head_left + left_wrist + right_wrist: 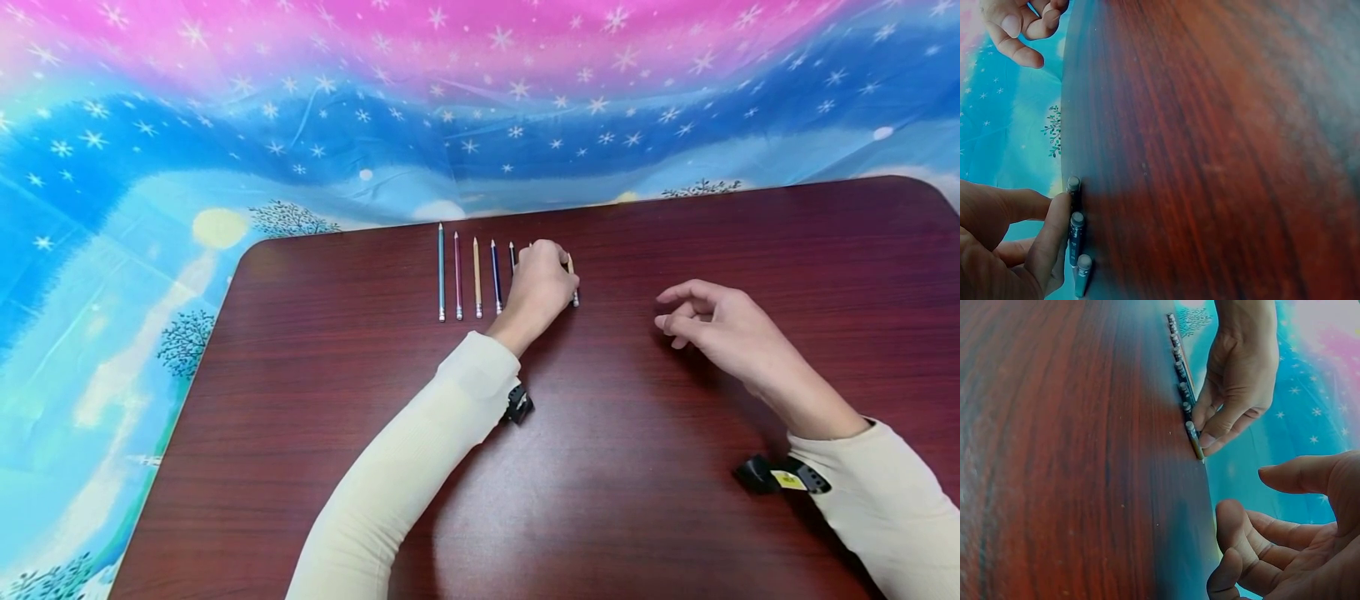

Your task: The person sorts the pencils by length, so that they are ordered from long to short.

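Note:
A row of several pencils lies side by side near the table's far edge, points away from me and eraser ends nearer. A light-blue pencil [441,275], a pink pencil [458,279], a yellow pencil [477,279] and a dark blue pencil [495,271] show at the left. My left hand [542,279] covers part of the row and pinches a second yellow pencil [1194,440] at its right end. Off to the right, my right hand [723,325] hovers with loosely bent fingers and holds nothing.
The dark red wooden table [600,467] has rounded far corners. Behind it hangs a blue and pink cloth [510,100] with white snowflakes. Small black cameras [519,404] are strapped at both sleeve cuffs.

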Tool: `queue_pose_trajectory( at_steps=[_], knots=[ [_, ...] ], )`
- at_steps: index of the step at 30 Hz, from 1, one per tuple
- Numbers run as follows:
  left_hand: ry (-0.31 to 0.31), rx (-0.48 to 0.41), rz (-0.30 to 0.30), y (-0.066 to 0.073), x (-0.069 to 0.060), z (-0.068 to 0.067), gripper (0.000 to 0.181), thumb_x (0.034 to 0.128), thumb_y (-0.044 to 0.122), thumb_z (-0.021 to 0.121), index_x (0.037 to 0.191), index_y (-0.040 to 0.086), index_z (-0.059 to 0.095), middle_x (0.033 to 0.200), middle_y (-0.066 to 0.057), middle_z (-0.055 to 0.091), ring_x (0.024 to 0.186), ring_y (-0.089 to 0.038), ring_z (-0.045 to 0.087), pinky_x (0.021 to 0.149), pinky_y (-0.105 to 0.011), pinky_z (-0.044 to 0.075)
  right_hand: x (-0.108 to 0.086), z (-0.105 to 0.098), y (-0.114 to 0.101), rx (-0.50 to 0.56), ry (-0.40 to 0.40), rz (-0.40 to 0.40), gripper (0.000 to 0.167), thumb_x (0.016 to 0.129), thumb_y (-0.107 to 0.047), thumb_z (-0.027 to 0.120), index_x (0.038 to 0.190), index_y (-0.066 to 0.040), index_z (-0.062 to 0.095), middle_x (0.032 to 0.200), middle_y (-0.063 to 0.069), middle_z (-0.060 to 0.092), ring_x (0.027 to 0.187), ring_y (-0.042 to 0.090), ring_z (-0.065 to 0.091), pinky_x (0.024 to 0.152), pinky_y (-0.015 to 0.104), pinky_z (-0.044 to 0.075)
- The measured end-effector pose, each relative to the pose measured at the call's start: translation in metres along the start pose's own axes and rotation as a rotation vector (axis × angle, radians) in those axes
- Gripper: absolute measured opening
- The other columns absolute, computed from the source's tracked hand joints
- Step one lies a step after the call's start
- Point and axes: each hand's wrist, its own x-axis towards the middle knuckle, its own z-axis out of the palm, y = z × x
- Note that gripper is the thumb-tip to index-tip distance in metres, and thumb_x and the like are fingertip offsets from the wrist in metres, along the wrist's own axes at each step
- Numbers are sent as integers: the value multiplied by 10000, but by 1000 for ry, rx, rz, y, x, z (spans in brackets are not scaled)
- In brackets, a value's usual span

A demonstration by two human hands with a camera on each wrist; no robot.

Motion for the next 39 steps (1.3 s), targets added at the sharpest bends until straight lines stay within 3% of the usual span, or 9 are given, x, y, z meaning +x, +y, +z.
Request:
queue_pose_trajectory(
  at_steps=[4, 11, 16, 18, 21, 28, 31, 35, 39],
  knots=[
    [-10, -9, -3, 0, 0, 0, 147, 999, 88, 683, 861, 117, 725, 758, 5, 709, 687, -98, 587, 656, -236, 466, 0, 0, 0, 1, -2, -3, 424, 1051, -270, 643, 1396, -34, 573, 873, -33, 694, 790, 113, 648, 742, 204, 453],
    [-23, -40, 6, -1, -1, 0, 296, 1011, 59, 638, 719, 104, 617, 658, 1, 650, 594, -105, 557, 575, -237, 379, 0, 0, 1, 2, -2, -7, 429, 1054, -274, 638, 1402, -33, 569, 889, -26, 696, 799, 114, 647, 738, 220, 469],
    [-2, -62, -11, -1, -1, 0, 88, 1016, 74, 647, 1009, 62, 734, 749, 15, 684, 683, -72, 650, 688, -215, 483, 0, 0, 2, -4, -1, -8, 428, 1053, -274, 639, 1401, -33, 572, 899, -24, 702, 804, 111, 652, 738, 228, 481],
    [17, -58, -11, -2, 0, 0, 174, 1009, 88, 667, 1160, 79, 754, 850, 29, 735, 780, -58, 683, 765, -210, 529, 0, 0, 2, -3, 0, -7, 426, 1052, -275, 642, 1398, -35, 574, 895, -25, 703, 804, 112, 653, 738, 231, 483],
    [21, -86, -3, -3, -1, -2, 205, 999, 104, 689, 1190, 80, 761, 945, 15, 768, 832, -72, 694, 759, -221, 548, 0, 0, 2, 3, 1, -9, 425, 1050, -277, 645, 1395, -37, 576, 890, -21, 703, 804, 115, 652, 738, 233, 483],
    [-49, -270, 27, -8, -8, -14, 259, 976, 148, 753, 1227, 84, 742, 940, 11, 744, 721, -116, 684, 638, -201, 534, -1, -1, 1, -8, 2, -2, 415, 1049, -287, 648, 1388, -55, 584, 896, 6, 707, 806, 140, 657, 751, 219, 459],
    [-79, -340, 68, -13, -15, -20, 279, 971, 151, 758, 1241, 85, 741, 979, 5, 752, 751, -129, 711, 643, -216, 554, -2, -1, 2, -10, -6, -1, 436, 1051, -296, 644, 1403, -48, 576, 903, -6, 708, 808, 135, 658, 753, 218, 459],
    [-120, -458, 122, -25, -27, -27, 306, 968, 135, 754, 1263, 56, 729, 1066, -50, 763, 892, -186, 756, 761, -297, 626, -3, 0, 2, -12, -17, -7, 446, 1052, -318, 643, 1413, -66, 574, 944, 15, 721, 825, 141, 663, 758, 218, 460],
    [-215, -588, 146, -38, -38, -34, 375, 999, 143, 712, 1354, 33, 668, 1230, -118, 729, 1089, -294, 744, 910, -404, 636, -7, 1, 1, -7, -19, -42, 433, 1038, -324, 667, 1398, -95, 592, 1006, 66, 735, 841, 148, 681, 748, 230, 496]
  ],
)
